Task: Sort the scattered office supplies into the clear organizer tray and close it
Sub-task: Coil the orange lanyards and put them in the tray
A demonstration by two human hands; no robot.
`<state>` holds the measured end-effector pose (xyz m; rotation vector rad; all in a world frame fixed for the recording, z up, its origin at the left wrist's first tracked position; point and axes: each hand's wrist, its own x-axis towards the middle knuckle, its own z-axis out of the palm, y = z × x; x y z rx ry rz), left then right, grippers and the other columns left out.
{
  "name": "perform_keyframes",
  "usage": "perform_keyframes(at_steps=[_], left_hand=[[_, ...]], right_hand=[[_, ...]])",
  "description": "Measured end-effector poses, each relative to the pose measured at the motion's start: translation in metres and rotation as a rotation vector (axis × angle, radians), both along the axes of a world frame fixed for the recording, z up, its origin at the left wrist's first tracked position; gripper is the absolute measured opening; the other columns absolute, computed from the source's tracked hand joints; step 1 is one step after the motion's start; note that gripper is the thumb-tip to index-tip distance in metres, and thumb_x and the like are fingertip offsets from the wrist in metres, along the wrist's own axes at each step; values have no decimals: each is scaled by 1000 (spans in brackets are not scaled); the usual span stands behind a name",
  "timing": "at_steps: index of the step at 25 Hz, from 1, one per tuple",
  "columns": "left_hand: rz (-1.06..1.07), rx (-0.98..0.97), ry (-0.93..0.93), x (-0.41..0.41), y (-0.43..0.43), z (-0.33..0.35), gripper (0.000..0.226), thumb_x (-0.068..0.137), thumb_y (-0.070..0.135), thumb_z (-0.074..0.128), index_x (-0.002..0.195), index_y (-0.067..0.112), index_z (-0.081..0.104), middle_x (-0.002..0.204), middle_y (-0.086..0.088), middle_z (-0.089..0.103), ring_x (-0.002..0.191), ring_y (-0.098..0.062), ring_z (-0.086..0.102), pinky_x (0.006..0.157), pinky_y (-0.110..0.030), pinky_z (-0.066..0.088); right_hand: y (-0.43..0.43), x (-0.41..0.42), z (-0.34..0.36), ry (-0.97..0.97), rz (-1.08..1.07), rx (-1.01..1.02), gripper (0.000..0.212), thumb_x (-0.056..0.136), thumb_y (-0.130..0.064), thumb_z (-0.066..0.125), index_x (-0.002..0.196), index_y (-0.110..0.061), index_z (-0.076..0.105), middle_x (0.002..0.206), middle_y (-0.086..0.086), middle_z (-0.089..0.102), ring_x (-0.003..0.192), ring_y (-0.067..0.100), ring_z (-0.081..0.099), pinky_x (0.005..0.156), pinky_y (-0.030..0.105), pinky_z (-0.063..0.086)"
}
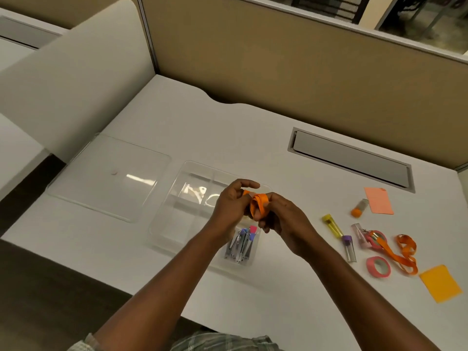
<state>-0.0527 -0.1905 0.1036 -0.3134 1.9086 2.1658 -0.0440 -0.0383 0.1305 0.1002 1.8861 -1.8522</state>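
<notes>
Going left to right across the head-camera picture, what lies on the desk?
Clear lid, clear organizer tray (left hand and right hand grip an orange strap over it), yellow-capped tube, pink tape roll, orange sticky note.

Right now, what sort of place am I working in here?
Most likely an office cubicle. Tan partition panels wall in a white desk that has a cable-access flap. Office supplies such as a pink sticky note lie beside the clear organizer tray.
</notes>
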Motion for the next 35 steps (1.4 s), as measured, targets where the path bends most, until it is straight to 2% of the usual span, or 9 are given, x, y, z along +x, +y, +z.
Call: perform_keyframes(at_steps=[4, 8, 13, 17, 20, 23, 25, 29, 35], left_hand=[[-64, -31, -42, 6, -8, -6, 28, 101, 14, 45, 110, 16, 71, 95, -7, 74, 88, -24, 71, 82, -35, 60], [-100, -83, 0, 5, -19, -13, 25, 97, 25, 58, 119, 20, 68, 104, -1, 74, 90, -16, 73, 86, -35, 60], [39, -415, 35, -9, -34, -40, 20, 93, 17, 58, 108, 18, 71, 99, 2, 70, 84, -18, 72, 83, -41, 59], [28, -716, 86, -40, -54, -59, 19, 93, 7, 52, 98, 9, 69, 92, -7, 71, 80, -20, 65, 69, -27, 49], [-40, -985, 136, -62, -63, -73, 15, 93, 7, 50, 95, 5, 64, 89, -13, 67, 80, -27, 60, 63, -29, 38], [-260, -1339, 236, -72, -62, -88, 15, 90, 11, 51, 101, 9, 61, 92, -11, 67, 86, -30, 62, 63, -30, 37], [-387, -1489, 313, -72, -57, -96, 17, 92, 16, 51, 101, 9, 64, 93, -11, 69, 88, -30, 63, 65, -31, 37], [-594, -1661, 270, -68, -49, -106, 24, 94, 21, 48, 109, 10, 64, 109, -9, 62, 92, -27, 64, 77, -33, 42], [-501, -1595, 284, -69, -30, -85, 29, 84, 15, 55, 111, 6, 56, 111, -14, 53, 90, -30, 57, 69, -33, 35]], right_hand=[[-7, -12, -13, -130, -123, -100, 20, 98, -8, 45, 106, 0, 61, 80, 15, 64, 61, 19, 54, 56, 29, 46], [-21, -21, -27, -228, -277, -183, 20, 98, -15, 56, 109, -1, 65, 79, 10, 65, 64, 15, 56, 60, 27, 48], [-45, -31, -44, -351, -330, -245, 16, 97, -11, 59, 109, -6, 68, 94, 13, 74, 77, 21, 72, 69, 28, 60], [-51, -46, -57, -345, -332, -159, 24, 97, -7, 57, 120, -11, 63, 113, 15, 70, 95, 34, 73, 86, 41, 60], [-41, -43, -65, -204, -255, 169, 17, 98, -19, 58, 113, -19, 66, 114, 8, 69, 97, 25, 71, 83, 36, 60], [-23, -24, -85, 165, -37, 638, 18, 96, -25, 59, 113, -23, 66, 115, -3, 66, 101, 15, 63, 85, 31, 55], [-13, -10, -99, 353, 78, 795, 23, 93, -23, 62, 116, -21, 65, 117, -2, 63, 106, 16, 58, 89, 33, 51], [-3, 6, -110, 449, 158, 834, 28, 92, -23, 62, 120, -21, 64, 126, -2, 60, 115, 18, 54, 90, 30, 47], [17, 19, -118, 508, 63, 763, 24, 93, -32, 57, 116, -28, 63, 121, -9, 59, 113, 12, 55, 85, 36, 53]])
